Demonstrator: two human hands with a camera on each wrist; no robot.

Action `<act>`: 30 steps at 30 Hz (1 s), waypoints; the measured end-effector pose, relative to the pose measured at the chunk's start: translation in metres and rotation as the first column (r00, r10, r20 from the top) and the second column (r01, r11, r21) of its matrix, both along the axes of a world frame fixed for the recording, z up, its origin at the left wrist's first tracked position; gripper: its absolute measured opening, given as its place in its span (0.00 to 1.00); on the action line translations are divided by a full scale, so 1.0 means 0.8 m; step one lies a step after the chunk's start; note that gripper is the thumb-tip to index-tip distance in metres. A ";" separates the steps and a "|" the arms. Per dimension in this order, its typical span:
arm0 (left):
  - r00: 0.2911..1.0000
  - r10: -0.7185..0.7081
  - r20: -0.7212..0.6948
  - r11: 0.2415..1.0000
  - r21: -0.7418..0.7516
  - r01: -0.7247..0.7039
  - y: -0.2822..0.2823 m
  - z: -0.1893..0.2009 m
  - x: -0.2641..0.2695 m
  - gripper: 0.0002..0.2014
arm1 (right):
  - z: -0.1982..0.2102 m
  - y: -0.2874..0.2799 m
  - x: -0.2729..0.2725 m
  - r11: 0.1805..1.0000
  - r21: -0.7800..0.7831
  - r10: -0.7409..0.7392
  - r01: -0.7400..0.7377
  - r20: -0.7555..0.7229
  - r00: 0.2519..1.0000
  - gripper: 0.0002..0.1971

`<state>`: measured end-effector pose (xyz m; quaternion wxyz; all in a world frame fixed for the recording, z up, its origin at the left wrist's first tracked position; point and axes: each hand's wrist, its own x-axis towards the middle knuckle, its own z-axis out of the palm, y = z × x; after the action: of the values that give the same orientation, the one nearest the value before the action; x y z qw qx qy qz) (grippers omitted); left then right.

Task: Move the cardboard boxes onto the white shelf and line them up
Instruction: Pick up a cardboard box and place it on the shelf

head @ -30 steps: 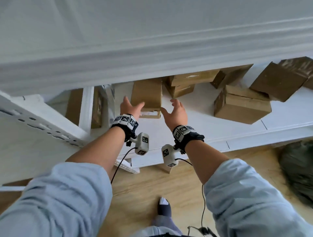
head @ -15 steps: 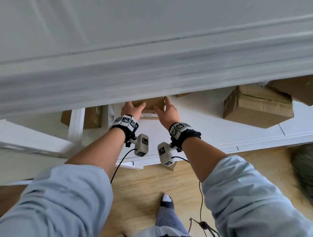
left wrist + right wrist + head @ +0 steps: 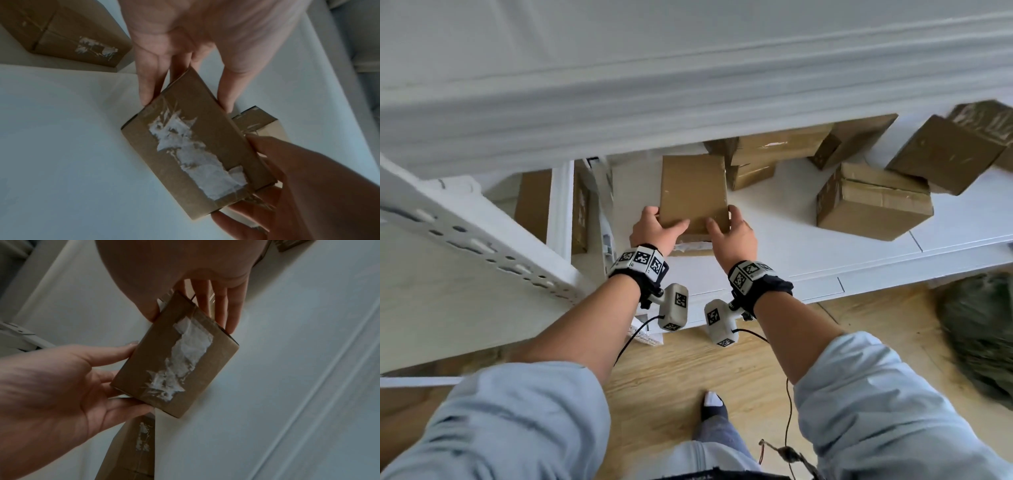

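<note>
white shelf now shows the flat cardboard box pulled nearer its front edge, clamped between left hand and right hand, not yet aligned with the boxes beyond the grip.

Pale blue sleeves pushed up; black wristbands with checkered tags; grey cabled wrist cameras; grey sock.

both arms reach forward, forearms bare, pale blue sleeves pushed up near the elbows. each wrist wears a black band with white marker blocks. the left hand grips the near left corner of a box, thumb on top, fingers down its side. the right hand grips the near right corner the same way, thumb on top. a socked foot shows below.
</note>
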<state>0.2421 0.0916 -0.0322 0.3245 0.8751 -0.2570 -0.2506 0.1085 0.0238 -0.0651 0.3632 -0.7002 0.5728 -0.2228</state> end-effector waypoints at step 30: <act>0.970 -0.238 -0.049 0.971 0.028 0.239 0.486 0.044 0.063 0.35 | 0.048 0.510 0.047 0.984 -0.037 -0.178 0.175 -0.234 0.956 0.22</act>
<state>0.2926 0.4802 0.0030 0.2829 0.8374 -0.3486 -0.3118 0.1461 0.4317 -0.0268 0.2657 -0.6706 0.6704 -0.1740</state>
